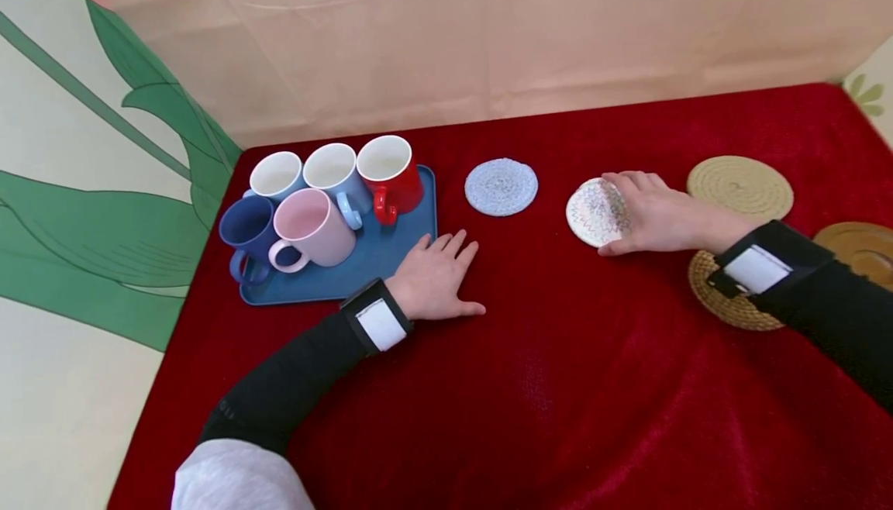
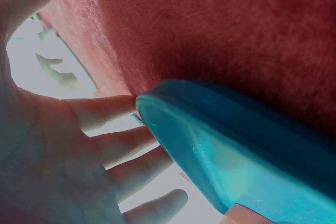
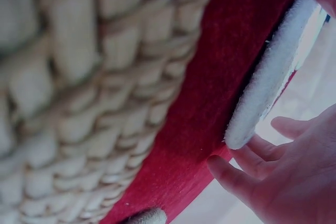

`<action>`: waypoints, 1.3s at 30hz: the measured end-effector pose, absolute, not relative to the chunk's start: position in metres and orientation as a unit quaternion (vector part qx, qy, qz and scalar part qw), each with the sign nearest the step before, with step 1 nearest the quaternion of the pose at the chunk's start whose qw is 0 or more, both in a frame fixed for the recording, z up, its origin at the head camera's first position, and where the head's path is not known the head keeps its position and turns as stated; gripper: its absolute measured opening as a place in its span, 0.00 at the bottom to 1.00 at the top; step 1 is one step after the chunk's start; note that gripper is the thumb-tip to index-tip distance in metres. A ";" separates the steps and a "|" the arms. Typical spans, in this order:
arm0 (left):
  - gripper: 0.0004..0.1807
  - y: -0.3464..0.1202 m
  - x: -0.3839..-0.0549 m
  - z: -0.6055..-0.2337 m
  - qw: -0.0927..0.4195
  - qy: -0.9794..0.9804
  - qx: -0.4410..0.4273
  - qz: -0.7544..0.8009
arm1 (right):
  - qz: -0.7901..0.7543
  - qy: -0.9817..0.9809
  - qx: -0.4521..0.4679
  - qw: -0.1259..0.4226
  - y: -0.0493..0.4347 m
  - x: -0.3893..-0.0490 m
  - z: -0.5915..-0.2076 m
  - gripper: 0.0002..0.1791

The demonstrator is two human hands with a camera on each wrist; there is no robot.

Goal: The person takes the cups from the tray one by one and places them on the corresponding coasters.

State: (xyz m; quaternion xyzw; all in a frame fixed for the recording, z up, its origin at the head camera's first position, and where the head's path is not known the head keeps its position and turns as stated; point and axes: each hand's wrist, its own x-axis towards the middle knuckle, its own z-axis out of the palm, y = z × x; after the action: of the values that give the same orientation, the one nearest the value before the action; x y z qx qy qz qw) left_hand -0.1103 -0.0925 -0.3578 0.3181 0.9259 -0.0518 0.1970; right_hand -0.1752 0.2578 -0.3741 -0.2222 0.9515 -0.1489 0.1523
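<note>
My right hand [image 1: 656,211] spans a round white coaster [image 1: 591,214] with a dark printed pattern. In the right wrist view, thumb and fingers touch opposite ends of the coaster's thick, fuzzy edge [image 3: 273,77]. My left hand [image 1: 436,277] lies with fingers spread beside the right edge of a blue tray [image 1: 391,262]. The left wrist view shows its fingertips at the tray's corner [image 2: 157,103]. On the tray stand a red mug [image 1: 401,188], a pink mug [image 1: 324,235], a dark blue mug [image 1: 244,231] and two light blue mugs [image 1: 349,188].
A pale blue woven coaster [image 1: 501,187] lies between the tray and the white coaster. On the right are a beige round mat [image 1: 739,184], a wicker mat [image 1: 739,312] partly under my right wrist, and a brown wooden disc [image 1: 858,246]. Red cloth [image 1: 558,401] covers the table.
</note>
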 end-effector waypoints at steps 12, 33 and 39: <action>0.52 -0.093 -0.110 -0.360 0.197 0.928 0.315 -0.041 | -0.156 0.947 -0.249 0.132 0.245 -0.161 -0.378 0.64; 0.51 -0.082 -0.120 -0.356 0.157 0.933 0.323 -0.027 | -0.162 0.926 -0.307 0.149 0.207 -0.136 -0.374 0.62; 0.53 -0.053 -0.134 -0.348 0.171 0.925 0.340 -0.005 | -0.154 0.926 -0.311 0.149 0.206 -0.133 -0.374 0.63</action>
State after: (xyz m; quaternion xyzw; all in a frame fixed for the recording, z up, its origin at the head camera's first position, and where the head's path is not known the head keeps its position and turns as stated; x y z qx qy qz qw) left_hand -0.1340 -0.0534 -0.3479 0.3398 0.9248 -0.0051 0.1711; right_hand -0.1332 0.2058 -0.3736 -0.3106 0.9261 -0.1539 0.1489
